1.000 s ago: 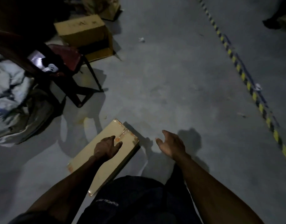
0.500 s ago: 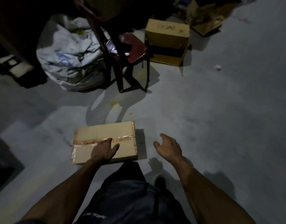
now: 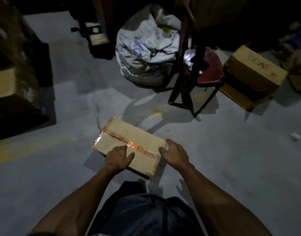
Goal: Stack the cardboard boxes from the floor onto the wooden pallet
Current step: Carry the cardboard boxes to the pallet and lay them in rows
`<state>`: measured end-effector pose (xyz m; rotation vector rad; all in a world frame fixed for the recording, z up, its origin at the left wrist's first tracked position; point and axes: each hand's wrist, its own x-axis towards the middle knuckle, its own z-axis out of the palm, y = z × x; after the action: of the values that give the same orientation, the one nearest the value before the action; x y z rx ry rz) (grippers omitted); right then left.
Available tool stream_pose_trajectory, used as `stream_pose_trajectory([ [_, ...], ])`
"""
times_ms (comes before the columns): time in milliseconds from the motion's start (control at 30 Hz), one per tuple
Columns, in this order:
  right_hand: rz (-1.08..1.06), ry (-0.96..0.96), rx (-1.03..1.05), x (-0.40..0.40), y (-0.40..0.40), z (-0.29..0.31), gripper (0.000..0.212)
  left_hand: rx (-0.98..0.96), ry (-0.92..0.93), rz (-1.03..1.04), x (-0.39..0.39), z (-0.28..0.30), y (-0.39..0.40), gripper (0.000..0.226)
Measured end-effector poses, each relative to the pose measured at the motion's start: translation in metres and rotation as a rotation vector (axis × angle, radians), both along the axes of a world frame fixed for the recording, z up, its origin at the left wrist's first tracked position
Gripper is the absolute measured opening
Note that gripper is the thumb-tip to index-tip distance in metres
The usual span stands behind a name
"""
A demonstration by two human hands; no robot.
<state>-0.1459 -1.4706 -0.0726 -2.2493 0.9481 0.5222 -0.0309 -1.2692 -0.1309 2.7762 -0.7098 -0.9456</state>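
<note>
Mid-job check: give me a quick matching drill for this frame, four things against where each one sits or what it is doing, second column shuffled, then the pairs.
Things:
1. left hand
2. right hand
3. white sack
4. printed cardboard box

Places or states:
A. on the floor just right of the dark red chair
B. slumped on the floor left of the chair
C. lying on top of the taped flat box
D. gripping the taped flat box's right end

Pairs: 1-C, 2-D, 3-B, 4-A
</note>
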Motion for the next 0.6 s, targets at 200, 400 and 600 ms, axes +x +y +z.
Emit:
stream_pose_trajectory([
  [200,0.212,0.036,-0.018,0.068,-0.013,0.004,0.052,0.012,0.001,0.214,0.031,-0.005,-0.002,0.086],
  [400,0.417,0.098,0.007,0.147,-0.050,-0.028,0.056,0.073,0.041,0.519,0.049,-0.034,-0.016,0.066],
  [600,0.525,0.151,0.134,0.219,-0.094,-0.104,0.073,-0.177,0.266,1.352,0.052,-0.076,-0.055,0.070],
])
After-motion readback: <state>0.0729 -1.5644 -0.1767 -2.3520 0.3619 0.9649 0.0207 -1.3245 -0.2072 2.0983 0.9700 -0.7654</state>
